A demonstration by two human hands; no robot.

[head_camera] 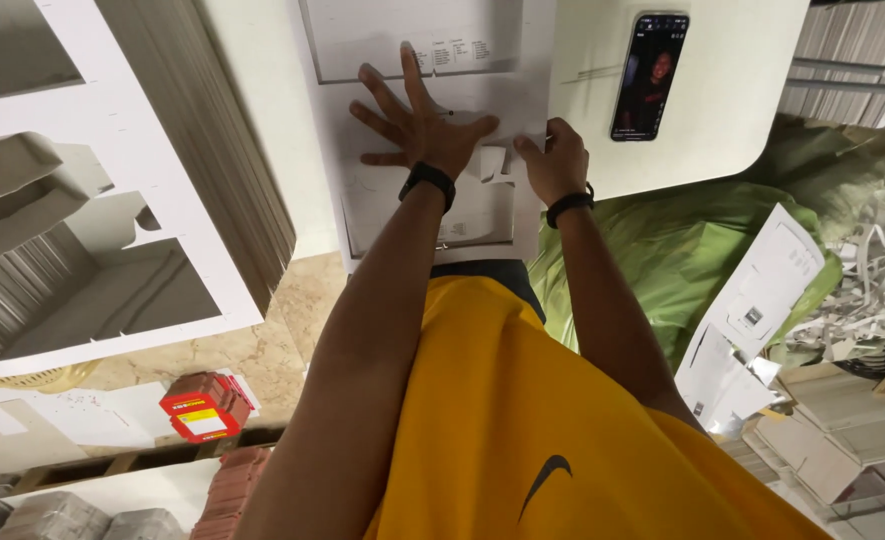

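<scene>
Currently: hands on die-cut card sheet

Table (722, 110), white, holds a phone (648, 76) at right. Card sheet (432, 215): white, flat, printed outlines, die-cut, lying on the table's near edge, one small flap lifted mid-sheet. Left hand (424, 125) splayed fully open, palm pressing the sheet, gripping nothing. Right hand (554, 160) curled, fingertips pinching the sheet's right edge beside the flap.

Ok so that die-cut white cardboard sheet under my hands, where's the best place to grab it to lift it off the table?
Probably the near edge of the die-cut cardboard sheet, which overhangs the white table toward your body. Come from below and in front and pinch that overhang. The sheet lies flat, with the left hand spread on it and the right hand at a punched tab, so its other edges give less purchase.
</scene>
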